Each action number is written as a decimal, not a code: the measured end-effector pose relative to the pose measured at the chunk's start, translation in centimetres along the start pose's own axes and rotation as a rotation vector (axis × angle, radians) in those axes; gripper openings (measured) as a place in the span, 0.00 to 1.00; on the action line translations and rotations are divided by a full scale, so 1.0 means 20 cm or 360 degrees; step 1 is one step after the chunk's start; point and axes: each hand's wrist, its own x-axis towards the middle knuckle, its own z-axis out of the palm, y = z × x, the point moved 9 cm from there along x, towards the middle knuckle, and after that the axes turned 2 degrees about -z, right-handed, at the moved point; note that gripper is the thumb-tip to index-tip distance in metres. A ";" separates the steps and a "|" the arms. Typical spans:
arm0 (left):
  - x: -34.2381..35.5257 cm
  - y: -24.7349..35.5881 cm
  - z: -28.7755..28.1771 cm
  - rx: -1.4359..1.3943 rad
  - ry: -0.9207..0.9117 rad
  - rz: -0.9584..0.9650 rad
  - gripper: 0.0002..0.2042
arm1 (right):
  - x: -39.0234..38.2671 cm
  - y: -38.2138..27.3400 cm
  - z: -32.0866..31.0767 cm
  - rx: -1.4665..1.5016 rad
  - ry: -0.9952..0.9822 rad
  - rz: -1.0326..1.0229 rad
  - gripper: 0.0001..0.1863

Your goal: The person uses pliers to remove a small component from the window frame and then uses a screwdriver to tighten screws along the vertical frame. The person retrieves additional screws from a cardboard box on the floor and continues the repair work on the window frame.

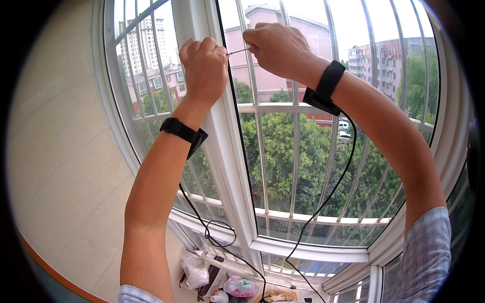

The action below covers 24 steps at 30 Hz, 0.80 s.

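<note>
High up at the window, my right hand (280, 46) is closed, its knuckles turned up. A thin metal rod (238, 51), like a screwdriver shaft, runs out of it to the left. Its far end meets the fingers of my left hand (206, 68) beside the white upright window frame (216, 116). The fingers of my left hand are curled in against that frame; what they hold, if anything, is hidden. Whatever part of the rod lies inside my right fist is covered too. Both wrists wear black straps, the left strap (178, 130) and the right strap (331, 81).
Black cables (331, 194) hang from both straps. Metal bars (295, 156) stand outside the glass, with trees and buildings beyond. A tiled wall (65, 141) rises on the left. Below lie plastic bags (240, 287) and other clutter beneath the window.
</note>
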 end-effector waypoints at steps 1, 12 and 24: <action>0.00 0.01 0.00 -0.0012 0.0000 0.0013 0.03 | 0.00 -0.02 -0.01 -0.0045 0.0054 -0.0065 0.05; 0.01 0.01 0.01 -0.0017 -0.0006 -0.0011 0.02 | 0.01 0.11 0.14 0.0636 -0.0349 0.0381 0.12; 0.01 0.02 -0.01 -0.0041 0.0007 -0.0002 0.03 | -0.02 -0.01 0.09 0.0159 -0.0144 -0.0088 0.09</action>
